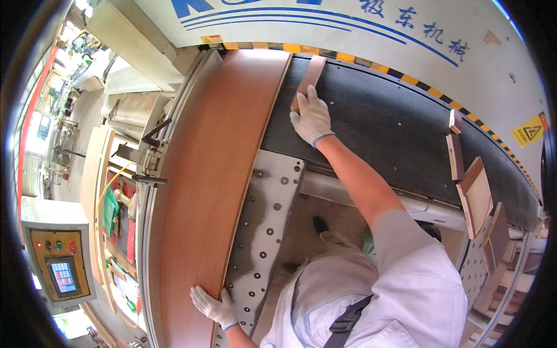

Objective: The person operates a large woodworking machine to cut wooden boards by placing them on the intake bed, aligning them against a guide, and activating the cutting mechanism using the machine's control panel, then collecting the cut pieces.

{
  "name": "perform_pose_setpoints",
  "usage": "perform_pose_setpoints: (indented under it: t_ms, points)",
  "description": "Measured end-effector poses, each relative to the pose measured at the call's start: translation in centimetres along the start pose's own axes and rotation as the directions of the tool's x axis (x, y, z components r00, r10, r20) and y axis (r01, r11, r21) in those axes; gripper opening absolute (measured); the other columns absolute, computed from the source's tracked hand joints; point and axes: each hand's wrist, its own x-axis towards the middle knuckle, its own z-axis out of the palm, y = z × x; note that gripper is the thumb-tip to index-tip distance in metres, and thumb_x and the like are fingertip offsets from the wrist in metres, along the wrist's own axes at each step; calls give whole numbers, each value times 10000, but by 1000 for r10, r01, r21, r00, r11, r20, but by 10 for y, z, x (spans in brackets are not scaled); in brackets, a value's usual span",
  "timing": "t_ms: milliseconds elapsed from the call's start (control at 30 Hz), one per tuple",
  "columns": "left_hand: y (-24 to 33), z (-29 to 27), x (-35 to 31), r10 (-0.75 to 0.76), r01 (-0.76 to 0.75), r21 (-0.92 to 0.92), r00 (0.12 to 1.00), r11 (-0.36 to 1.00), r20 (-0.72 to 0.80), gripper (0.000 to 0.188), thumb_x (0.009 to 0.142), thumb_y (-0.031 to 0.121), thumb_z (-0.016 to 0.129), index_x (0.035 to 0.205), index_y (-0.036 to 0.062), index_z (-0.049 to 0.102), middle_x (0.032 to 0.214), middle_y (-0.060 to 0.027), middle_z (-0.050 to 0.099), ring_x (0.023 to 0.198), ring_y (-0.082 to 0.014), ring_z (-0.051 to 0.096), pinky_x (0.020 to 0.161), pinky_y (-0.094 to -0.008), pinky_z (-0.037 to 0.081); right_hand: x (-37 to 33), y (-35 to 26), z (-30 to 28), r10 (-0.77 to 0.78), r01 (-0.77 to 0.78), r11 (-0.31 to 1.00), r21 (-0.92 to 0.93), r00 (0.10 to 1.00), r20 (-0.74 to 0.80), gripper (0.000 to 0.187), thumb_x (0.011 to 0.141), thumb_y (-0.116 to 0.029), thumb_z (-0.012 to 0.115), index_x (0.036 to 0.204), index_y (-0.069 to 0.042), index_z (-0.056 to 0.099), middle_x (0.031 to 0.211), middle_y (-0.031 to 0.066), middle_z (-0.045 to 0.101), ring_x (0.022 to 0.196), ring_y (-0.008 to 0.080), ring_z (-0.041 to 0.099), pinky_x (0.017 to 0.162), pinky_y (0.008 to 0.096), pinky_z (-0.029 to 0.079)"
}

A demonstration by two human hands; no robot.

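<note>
A long reddish-brown wooden panel (214,156) lies lengthwise on the machine bed, its far end reaching under the striped edge of the machine. My left hand (214,306), in a white knitted glove, rests at the panel's near right edge with fingers spread and flat. Farther off, my right hand (312,119), gloved the same way, has its thumb and fingers on the near end of a narrow wooden strip (314,72). That strip lies on the black table surface (371,127), right of the panel, its far end at the striped edge.
Several short wood pieces (477,194) lie toward the right end of the table. A perforated metal plate (270,217) borders the panel's right side. At left are metal clamps (152,178) and a control box with a screen (62,275). The white machine housing (348,32) rises beyond.
</note>
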Motion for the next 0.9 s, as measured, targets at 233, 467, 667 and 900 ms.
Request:
perform_pose_setpoints:
  t_ms: [233, 467, 667, 900]
  points:
    - [2, -4, -7, -3, 4, 10, 999, 1000, -41, 848, 805, 314, 789, 1496, -26, 432, 1541, -273, 450, 1429, -486, 402, 1207, -589, 306, 84, -14, 33, 135, -129, 986, 110, 990, -47, 570, 867, -172, 609, 1379, 50, 493, 1586, 315, 327, 1362, 461, 457, 1179, 466, 347]
    - [-2, 0, 2, 39, -38, 22, 999, 999, -26, 790, 857, 300, 753, 1496, -41, 438, 1536, -279, 457, 1432, -479, 405, 1211, -576, 306, 81, 70, 0, -4, 11, 999, 37, 982, -187, 603, 886, -370, 649, 1359, -4, 572, 1466, 262, 521, 1339, 380, 522, 1110, 494, 425]
    - [18, -13, 12, 208, -192, 103, 962, 976, -178, 723, 966, 502, 670, 1396, -58, 515, 1391, -280, 569, 1283, -482, 540, 1060, -590, 470, -7, 327, -154, 396, -550, 692, -467, 831, -391, 401, 802, -456, 664, 879, -68, 733, 820, 143, 723, 804, 323, 704, 780, 502, 533]
    - [5, -7, 3, 209, -188, 134, 964, 973, -163, 739, 967, 499, 665, 1411, -70, 505, 1406, -298, 553, 1301, -487, 524, 1085, -585, 450, -57, 347, -221, 591, -457, 608, -649, 806, -14, 689, 883, -610, 633, 1275, -45, 656, 1252, 184, 684, 1176, 362, 642, 980, 501, 492]
